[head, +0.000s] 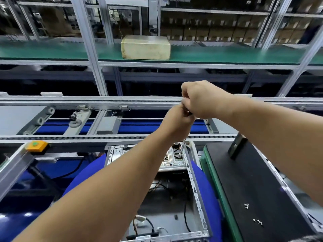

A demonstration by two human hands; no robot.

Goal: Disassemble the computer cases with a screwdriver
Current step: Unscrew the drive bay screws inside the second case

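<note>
We record a silver-grey metal computer case [195,186] with black cables inside, resting on blue padding [208,189]. Beside it lies a black panel [253,180] bearing small silver screws [257,221], edged by a green mat [218,186]. A yellow button box [36,146] carries a green button. A cream box [146,47] sits on a green shelf [227,53].

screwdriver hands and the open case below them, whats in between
In the head view, only the screwdriver's thin shaft spans from the left hand and right hand down into the open case.
</note>
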